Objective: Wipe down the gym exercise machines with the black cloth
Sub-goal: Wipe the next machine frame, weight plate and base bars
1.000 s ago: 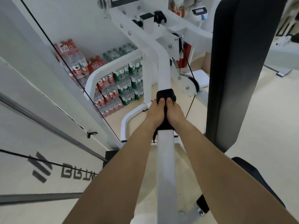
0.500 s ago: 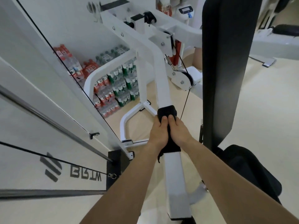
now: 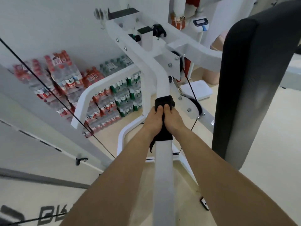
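Black cloth [image 3: 163, 100] was wrapped round the white machine arm [image 3: 163, 168], directly under both hands. Left hand [image 3: 154, 119] gripped it from the arm's left side and right hand [image 3: 173, 119] from the right. Fingers were curled round cloth and arm, with the thumbs side by side on top, touching. The cloth showed just beyond the thumbs and again behind the heels of the palms. A loose tail hung under the left wrist.

The arm ran from the person out past the hands, then bent left into a bolted joint well beyond them.

Just right of the right hand was a pulley [image 3: 190, 106] between white plates, with a black cable [image 3: 189, 82] running up from it. Further right stood a tall black back pad [image 3: 241, 95], upright.

Left of the left hand was a curved white frame tube [image 3: 84, 98]. Behind it were stacked water bottle packs [image 3: 117, 101], red and green labels, on the floor [image 3: 260, 144] against the wall.

Far left was a pale panel [image 3: 32, 160] with dark lettering, and a second cable [image 3: 48, 88] crossed diagonally in front of it.

On the floor under the right forearm lay a small dark flat object [image 3: 204, 203], possibly a phone, too blurred to call.
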Motion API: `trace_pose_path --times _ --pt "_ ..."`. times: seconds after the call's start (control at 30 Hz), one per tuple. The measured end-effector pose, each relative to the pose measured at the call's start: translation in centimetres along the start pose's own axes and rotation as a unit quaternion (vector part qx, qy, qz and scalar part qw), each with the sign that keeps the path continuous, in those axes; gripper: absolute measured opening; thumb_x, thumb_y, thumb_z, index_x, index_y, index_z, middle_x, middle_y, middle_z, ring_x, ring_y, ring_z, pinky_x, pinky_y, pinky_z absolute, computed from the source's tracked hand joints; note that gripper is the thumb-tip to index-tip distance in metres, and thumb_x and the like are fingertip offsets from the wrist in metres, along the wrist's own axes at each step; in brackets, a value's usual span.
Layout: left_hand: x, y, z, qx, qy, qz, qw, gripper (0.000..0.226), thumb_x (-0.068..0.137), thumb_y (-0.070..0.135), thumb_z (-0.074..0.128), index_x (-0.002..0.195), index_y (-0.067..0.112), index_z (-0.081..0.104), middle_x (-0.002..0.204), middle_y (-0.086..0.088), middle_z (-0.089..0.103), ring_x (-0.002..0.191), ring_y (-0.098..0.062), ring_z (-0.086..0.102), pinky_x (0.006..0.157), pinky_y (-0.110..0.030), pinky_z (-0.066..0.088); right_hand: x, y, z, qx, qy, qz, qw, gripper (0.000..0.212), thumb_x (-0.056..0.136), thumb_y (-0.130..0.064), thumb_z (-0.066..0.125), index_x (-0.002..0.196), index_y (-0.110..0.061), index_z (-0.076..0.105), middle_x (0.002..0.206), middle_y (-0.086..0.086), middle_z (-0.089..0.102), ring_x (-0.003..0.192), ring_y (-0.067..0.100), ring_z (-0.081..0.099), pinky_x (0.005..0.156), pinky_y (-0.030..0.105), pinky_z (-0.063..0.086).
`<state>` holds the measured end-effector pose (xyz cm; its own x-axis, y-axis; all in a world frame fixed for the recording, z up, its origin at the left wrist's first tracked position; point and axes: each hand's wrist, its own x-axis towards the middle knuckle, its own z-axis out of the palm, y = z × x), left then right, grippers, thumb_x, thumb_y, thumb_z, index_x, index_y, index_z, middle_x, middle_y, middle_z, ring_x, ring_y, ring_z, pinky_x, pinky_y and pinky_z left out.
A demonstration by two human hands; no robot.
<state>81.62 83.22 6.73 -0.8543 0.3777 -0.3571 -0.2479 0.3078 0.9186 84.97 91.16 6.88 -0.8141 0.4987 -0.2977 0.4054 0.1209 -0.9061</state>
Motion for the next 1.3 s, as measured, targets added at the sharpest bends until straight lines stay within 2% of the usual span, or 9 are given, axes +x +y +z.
trace_pose_path --times 0.13,0.33,0.47,0.67,0.73,0.8,0.97,1.1,1.3 --pt "5.6 2.1 0.3 0.017 0.007 0.004 1.0 0.045 0.105 0.044 0.038 0.128 0.013 0.061 0.119 -0.01 0.067 0.108 -0.026 0.063 0.101 -0.043 0.049 5.5 -2.1 -0.4 0.004 -0.008 0.004 1.0 0.047 0.107 -0.04 0.03 0.136 -0.01 0.053 0.125 0.011 0.063 0.113 0.029 0.06 0.103 0.044 0.046" --pt "13.8 5.3 0.8 0.054 0.041 0.01 0.998 0.05 0.106 0.042 0.034 0.132 0.006 0.058 0.125 -0.014 0.064 0.113 -0.03 0.061 0.099 -0.037 0.047 13.3 -5.1 -1.2 0.009 -0.023 0.0 1.0 0.047 0.106 -0.041 0.035 0.132 -0.008 0.057 0.124 0.013 0.064 0.113 0.03 0.06 0.103 0.045 0.047" --pt "19.3 6.6 1.0 0.038 0.089 -0.013 0.995 0.063 0.106 0.045 0.032 0.142 -0.005 0.041 0.14 -0.022 0.052 0.123 -0.035 0.054 0.09 -0.032 0.039 17.9 -6.9 -1.4 0.021 -0.07 0.002 0.997 0.045 0.103 -0.042 0.038 0.124 -0.012 0.064 0.117 0.009 0.068 0.109 0.026 0.063 0.101 0.044 0.049" --pt "24.1 8.6 0.4 -0.032 0.198 -0.007 0.98 0.062 0.106 0.037 0.037 0.148 -0.007 0.025 0.158 -0.026 0.024 0.145 -0.038 0.028 0.118 -0.048 0.026 23.1 -9.7 -1.1 -0.025 -0.123 0.009 0.992 0.043 0.105 -0.045 0.041 0.118 -0.011 0.064 0.106 0.005 0.067 0.09 0.016 0.062 0.078 0.03 0.051" --pt "25.4 8.9 -0.1 -0.046 0.214 0.008 0.976 0.062 0.106 0.035 0.038 0.15 -0.006 0.02 0.16 -0.023 0.018 0.148 -0.037 0.024 0.119 -0.048 0.024 24.0 -10.5 -0.7 -0.063 -0.125 0.004 0.99 0.055 0.103 -0.051 0.04 0.127 -0.007 0.062 0.117 0.009 0.066 0.101 0.024 0.063 0.09 0.037 0.053" --pt "26.3 8.8 -0.7 -0.059 0.212 0.013 0.975 0.067 0.105 0.037 0.038 0.152 -0.005 0.015 0.162 -0.022 0.015 0.149 -0.037 0.022 0.12 -0.05 0.024 24.3 -11.0 -0.4 -0.097 -0.123 -0.002 0.988 0.059 0.102 -0.054 0.037 0.132 -0.009 0.061 0.124 0.012 0.065 0.111 0.028 0.062 0.103 0.044 0.048" --pt "25.1 8.6 -0.6 -0.074 0.184 0.006 0.98 0.072 0.104 0.04 0.039 0.153 -0.003 0.011 0.16 -0.024 0.02 0.148 -0.037 0.024 0.12 -0.051 0.025 22.5 -10.7 -0.9 -0.13 -0.103 -0.034 0.986 0.054 0.106 -0.045 0.032 0.132 -0.006 0.06 0.125 0.011 0.062 0.111 0.024 0.057 0.097 0.034 0.043" --pt "20.9 6.9 0.5 -0.062 0.11 -0.006 0.992 0.084 0.09 0.056 0.039 0.151 0.003 0.018 0.157 -0.02 0.031 0.14 -0.036 0.039 0.115 -0.054 0.034 18.7 -8.2 -1.6 -0.087 -0.074 -0.051 0.992 0.047 0.105 -0.04 0.035 0.128 -0.01 0.062 0.124 0.012 0.065 0.114 0.026 0.059 0.106 0.044 0.044" --pt "13.0 4.3 0.4 -0.002 0.015 0.03 0.999 0.035 0.102 0.033 0.043 0.133 0.017 0.047 0.122 -0.009 0.063 0.11 -0.027 0.062 0.101 -0.045 0.048 10.9 -4.2 -2.7 -0.017 -0.072 -0.011 0.997 0.038 0.107 -0.037 0.035 0.133 -0.019 0.055 0.119 0.001 0.064 0.11 0.018 0.06 0.1 0.036 0.047"
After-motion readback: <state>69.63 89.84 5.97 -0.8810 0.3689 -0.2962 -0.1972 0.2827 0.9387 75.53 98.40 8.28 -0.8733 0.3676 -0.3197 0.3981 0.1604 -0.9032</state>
